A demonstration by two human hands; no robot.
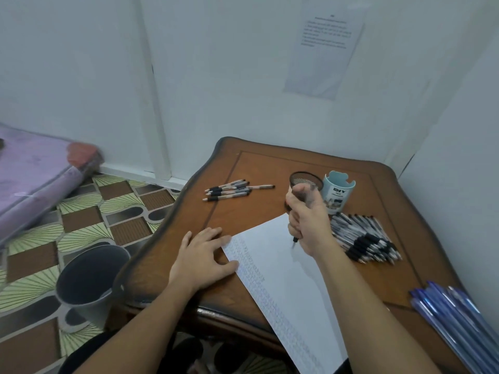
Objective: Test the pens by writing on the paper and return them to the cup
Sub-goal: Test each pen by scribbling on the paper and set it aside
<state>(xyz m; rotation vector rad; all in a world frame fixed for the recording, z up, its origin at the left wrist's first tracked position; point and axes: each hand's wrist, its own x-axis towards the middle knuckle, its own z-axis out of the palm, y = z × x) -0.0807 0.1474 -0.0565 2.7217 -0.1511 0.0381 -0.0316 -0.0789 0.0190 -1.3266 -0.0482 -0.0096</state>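
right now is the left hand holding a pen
No, the left hand lies flat with fingers spread, pressing the edge of the paper, while the right hand grips the pen.

Only thing I can actually read is "DIY" in dark letters on the light blue cup [339, 194] at the back of the table, the smaller print under it is mush. The sheet on the wall [322, 49] has a few printed lines, way too blurry to read. Same with the rows of writing on the paper [280, 279] and the pens' [228, 190] barrel print.
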